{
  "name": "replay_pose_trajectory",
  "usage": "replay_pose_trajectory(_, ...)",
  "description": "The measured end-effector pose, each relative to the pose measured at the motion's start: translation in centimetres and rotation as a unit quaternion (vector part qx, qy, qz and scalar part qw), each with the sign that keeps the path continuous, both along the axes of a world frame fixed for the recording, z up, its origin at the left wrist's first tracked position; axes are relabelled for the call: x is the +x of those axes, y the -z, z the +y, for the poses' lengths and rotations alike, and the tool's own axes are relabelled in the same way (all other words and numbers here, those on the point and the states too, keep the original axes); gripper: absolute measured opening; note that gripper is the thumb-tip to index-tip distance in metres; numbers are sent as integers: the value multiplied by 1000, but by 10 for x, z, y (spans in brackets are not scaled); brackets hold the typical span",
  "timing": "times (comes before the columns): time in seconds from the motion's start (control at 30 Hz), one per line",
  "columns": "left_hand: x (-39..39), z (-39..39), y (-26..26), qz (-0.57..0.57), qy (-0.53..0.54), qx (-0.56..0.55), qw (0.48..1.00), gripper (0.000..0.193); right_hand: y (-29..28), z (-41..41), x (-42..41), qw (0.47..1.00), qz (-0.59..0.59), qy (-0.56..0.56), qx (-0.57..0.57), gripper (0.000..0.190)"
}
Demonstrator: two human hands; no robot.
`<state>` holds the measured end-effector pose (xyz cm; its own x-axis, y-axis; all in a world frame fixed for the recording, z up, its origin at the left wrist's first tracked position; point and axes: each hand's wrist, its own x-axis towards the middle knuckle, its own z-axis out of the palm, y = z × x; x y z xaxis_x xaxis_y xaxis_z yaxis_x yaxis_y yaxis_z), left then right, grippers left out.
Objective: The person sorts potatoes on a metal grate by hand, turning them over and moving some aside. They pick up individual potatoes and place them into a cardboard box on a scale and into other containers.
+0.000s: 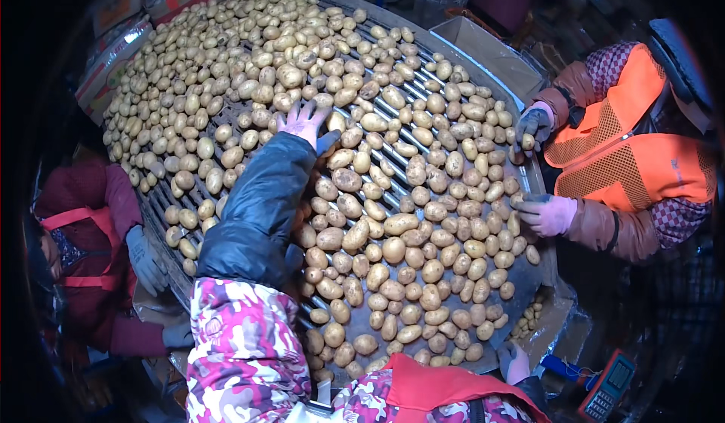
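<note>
My left hand (pixel 306 124), in a pink and grey glove, reaches far over the roller sorting table. Its fingers are spread and rest against potatoes (pixel 290 76) in the middle of the heap. A dark sleeve cover and a camouflage-patterned sleeve (pixel 243 332) lead up to it. At the lower right, my right hand (pixel 514 362), gloved alike, is at the table's front corner, beside a cardboard box with potatoes (pixel 529 318) in it. Its fingers are partly hidden, so whether it grips anything cannot be told. Loose potatoes cover most of the metal rollers (pixel 391 154).
At the right, a co-worker in an orange vest (pixel 628 134) holds a potato (pixel 528 141) over the edge. Another person (pixel 85 236) stands at the left. Cartons (pixel 113 63) and an open box (pixel 487 55) flank the table. A scale display with keypad (pixel 609 386) sits lower right.
</note>
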<state>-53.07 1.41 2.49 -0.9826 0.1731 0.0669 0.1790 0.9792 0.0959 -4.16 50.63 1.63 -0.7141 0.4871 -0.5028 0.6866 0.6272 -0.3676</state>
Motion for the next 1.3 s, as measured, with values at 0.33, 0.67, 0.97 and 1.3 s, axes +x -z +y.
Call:
replay_pose_trajectory(0.33,-8,-104,-35,-91,-338,-140,926,57,-5,12,2,997,-29,35,-62,31)
replay_pose_trajectory(0.67,-80,-31,-16,-31,33,-1,999,49,-1,4,-20,997,-72,-38,12,29)
replay_pose_trajectory(0.97,-108,-16,18,6,-144,-74,987,31,-18,-5,-24,993,-95,-68,9,31)
replay_pose_trajectory(1.3,-103,-39,24,-46,-104,-67,991,41,-25,-4,-16,996,-79,-51,3,41)
